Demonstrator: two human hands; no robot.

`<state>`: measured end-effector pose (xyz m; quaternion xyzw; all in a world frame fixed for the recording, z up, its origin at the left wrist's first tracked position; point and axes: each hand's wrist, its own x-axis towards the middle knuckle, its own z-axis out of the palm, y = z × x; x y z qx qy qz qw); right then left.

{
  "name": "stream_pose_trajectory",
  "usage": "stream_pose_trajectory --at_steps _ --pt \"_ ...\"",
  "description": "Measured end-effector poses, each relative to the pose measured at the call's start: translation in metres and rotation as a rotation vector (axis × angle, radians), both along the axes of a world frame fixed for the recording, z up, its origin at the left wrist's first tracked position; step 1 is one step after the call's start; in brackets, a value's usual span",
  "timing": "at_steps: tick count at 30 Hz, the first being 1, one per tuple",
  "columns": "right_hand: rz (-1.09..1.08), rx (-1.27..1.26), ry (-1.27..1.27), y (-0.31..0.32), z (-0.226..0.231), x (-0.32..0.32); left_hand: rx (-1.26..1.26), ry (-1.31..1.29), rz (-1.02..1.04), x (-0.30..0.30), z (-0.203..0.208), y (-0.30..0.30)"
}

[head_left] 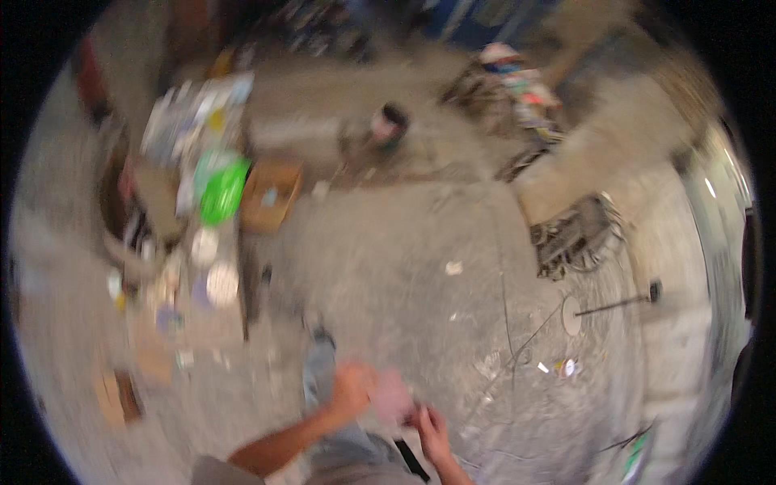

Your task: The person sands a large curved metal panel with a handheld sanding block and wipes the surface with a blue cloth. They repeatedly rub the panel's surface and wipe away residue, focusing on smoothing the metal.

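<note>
Where two hands (353, 392) (434, 430) flank it, one pink item (392, 398) blurs.

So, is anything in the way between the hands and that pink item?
Nothing visible is. The left hand is right at the left side of the pink item, and the right hand is by its lower right, where a small dark patch shows. Blur hides the exact contact.

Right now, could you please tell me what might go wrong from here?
The pink item between the left hand and right hand might slip; blur hides how firmly it is gripped. The thin cable on the floor might catch a foot. The pale scrap there might slide underfoot.
</note>
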<state>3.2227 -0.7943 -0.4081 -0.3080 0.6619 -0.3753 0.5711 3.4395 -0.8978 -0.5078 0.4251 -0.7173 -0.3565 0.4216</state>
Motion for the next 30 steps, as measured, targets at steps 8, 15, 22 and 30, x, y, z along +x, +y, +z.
stream_pose_trajectory --at_steps 8,15,22,30 --pt "-0.643 -0.003 -0.183 0.287 0.056 -0.087 -0.302 0.086 -0.852 -0.182 0.098 0.186" --pt "-0.706 -0.145 -0.375 0.358 0.013 -0.157 -0.145 -0.036 -0.885 -0.272 0.089 0.256" --pt "-0.985 -0.195 -0.286 0.464 0.051 -0.244 0.482 -0.965 -0.944 -0.339 -0.045 0.228" --pt "-1.378 -0.319 -0.443 0.526 0.048 -0.248 0.302 -1.048 -0.982 -0.276 -0.085 0.186"
